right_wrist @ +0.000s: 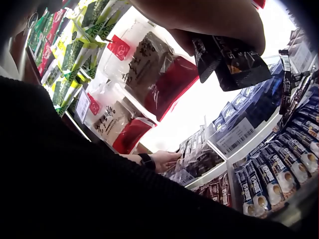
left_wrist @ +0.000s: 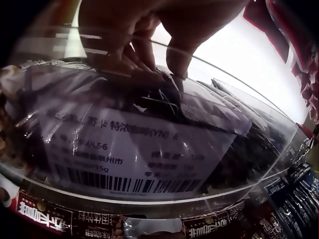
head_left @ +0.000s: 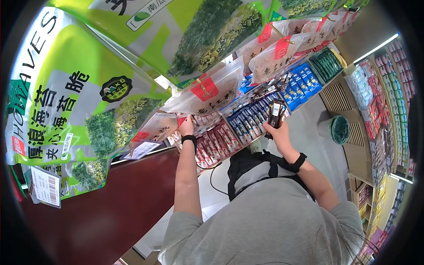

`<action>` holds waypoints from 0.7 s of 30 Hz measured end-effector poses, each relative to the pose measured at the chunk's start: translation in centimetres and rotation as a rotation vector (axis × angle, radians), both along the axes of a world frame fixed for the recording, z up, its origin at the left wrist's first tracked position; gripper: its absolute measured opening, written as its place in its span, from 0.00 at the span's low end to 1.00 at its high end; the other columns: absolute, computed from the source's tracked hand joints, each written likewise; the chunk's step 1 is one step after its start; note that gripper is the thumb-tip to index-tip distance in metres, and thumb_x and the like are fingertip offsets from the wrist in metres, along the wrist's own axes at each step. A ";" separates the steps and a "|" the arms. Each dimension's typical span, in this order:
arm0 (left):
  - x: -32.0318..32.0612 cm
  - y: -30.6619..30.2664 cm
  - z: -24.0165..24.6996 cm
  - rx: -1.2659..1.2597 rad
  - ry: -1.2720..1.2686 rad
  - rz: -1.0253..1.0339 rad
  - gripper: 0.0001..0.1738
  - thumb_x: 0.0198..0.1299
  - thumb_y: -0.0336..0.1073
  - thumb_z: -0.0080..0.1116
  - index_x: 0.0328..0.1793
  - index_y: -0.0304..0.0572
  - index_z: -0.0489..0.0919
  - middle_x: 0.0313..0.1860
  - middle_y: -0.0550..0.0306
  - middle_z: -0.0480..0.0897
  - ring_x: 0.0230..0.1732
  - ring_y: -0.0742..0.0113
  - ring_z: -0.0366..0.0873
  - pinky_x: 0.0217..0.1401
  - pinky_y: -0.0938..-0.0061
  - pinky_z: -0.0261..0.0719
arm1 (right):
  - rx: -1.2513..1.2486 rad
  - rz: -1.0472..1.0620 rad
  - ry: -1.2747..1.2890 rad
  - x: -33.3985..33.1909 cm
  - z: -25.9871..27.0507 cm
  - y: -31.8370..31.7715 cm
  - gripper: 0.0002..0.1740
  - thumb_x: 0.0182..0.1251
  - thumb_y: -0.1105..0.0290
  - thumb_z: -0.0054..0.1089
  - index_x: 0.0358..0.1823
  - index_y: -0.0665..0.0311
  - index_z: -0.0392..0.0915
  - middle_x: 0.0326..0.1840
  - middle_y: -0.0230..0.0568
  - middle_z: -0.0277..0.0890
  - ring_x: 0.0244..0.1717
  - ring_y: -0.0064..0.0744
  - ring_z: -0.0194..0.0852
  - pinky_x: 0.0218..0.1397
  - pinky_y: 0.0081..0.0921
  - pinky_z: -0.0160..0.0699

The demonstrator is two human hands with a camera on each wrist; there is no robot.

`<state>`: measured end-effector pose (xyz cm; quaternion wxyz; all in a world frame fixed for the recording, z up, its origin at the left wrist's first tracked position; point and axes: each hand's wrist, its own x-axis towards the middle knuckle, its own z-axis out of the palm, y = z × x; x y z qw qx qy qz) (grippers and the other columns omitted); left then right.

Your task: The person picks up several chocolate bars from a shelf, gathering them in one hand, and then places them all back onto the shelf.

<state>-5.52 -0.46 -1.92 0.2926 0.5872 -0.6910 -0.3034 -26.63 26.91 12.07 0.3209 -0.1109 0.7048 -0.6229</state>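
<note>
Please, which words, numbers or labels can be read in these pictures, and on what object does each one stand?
"厚浪海苔", "夹心海苔脆": large green seaweed snack bag.
"南瓜", then cut off: white tag on the upper green bag.
"特浓咖啡(YN)", "15g": shelf price label.
Too blurred or small: dark sachets in the right hand; red tags; hanging barcode tag.

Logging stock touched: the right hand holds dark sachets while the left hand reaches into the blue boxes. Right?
Not quite. The left hand is not at the blue boxes; it pinches a packet in a clear tray, as the left wrist view shows. The right hand does hold dark sachets.
</note>
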 end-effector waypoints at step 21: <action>-2.8 1.4 0.5 -0.020 -0.623 -0.441 0.20 0.52 0.47 0.44 0.48 0.47 0.74 0.53 0.48 0.70 0.56 0.46 0.62 0.60 0.53 0.52 | -0.004 0.032 -0.073 -0.4 0.6 0.3 0.08 0.50 0.75 0.59 0.32 0.65 0.71 0.27 0.29 0.70 0.28 0.17 0.66 0.34 0.18 0.65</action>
